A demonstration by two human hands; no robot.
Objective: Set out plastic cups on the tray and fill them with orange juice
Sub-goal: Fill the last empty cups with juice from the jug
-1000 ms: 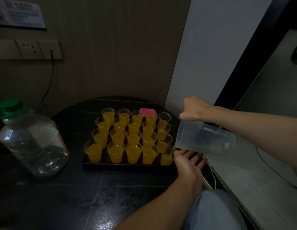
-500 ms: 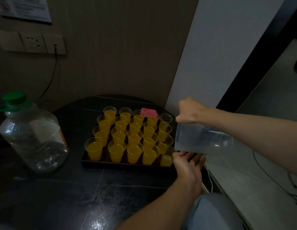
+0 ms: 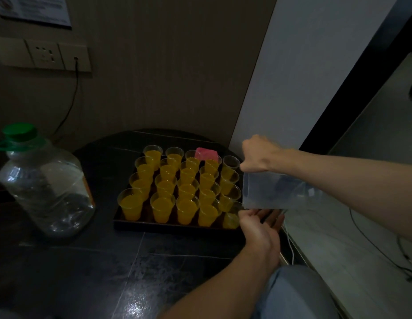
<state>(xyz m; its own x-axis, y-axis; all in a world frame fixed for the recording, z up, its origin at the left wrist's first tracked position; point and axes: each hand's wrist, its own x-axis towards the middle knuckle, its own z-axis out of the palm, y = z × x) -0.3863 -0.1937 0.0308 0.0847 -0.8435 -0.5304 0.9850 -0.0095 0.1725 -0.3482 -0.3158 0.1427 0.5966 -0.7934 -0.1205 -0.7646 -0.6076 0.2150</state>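
Observation:
A dark tray on the black table holds several clear plastic cups filled with orange juice. The cup at the near right corner holds less, and the far right cup looks empty. My right hand grips a clear plastic pitcher by its top, tilted on its side over the tray's right edge; no juice shows in it. My left hand lies at the tray's near right corner beside the corner cup, fingers stretched out beneath the pitcher.
A large clear bottle with a green cap stands left of the tray. A pink block sits behind the cups. A wall socket with a black cable is at the upper left. My knee and a white cable are at the lower right.
The pitcher has dipped slightly lower over the right column of cups. My left hand stays at the tray's corner.

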